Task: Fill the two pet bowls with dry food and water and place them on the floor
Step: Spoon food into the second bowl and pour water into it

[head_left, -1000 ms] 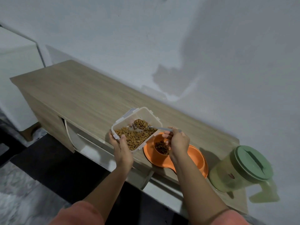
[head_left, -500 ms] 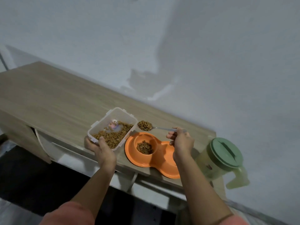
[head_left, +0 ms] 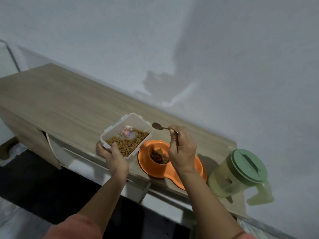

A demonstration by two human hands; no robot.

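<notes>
right hand (head_left: 183,152) pinches the light spoon (head_left: 157,126); left hand (head_left: 113,155) grips the rigid container (head_left: 126,135) at its 7 o'clock corner.

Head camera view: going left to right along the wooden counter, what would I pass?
Clear plastic container of brown kibble → orange double pet bowl → pale green lidded plastic pitcher.
</notes>
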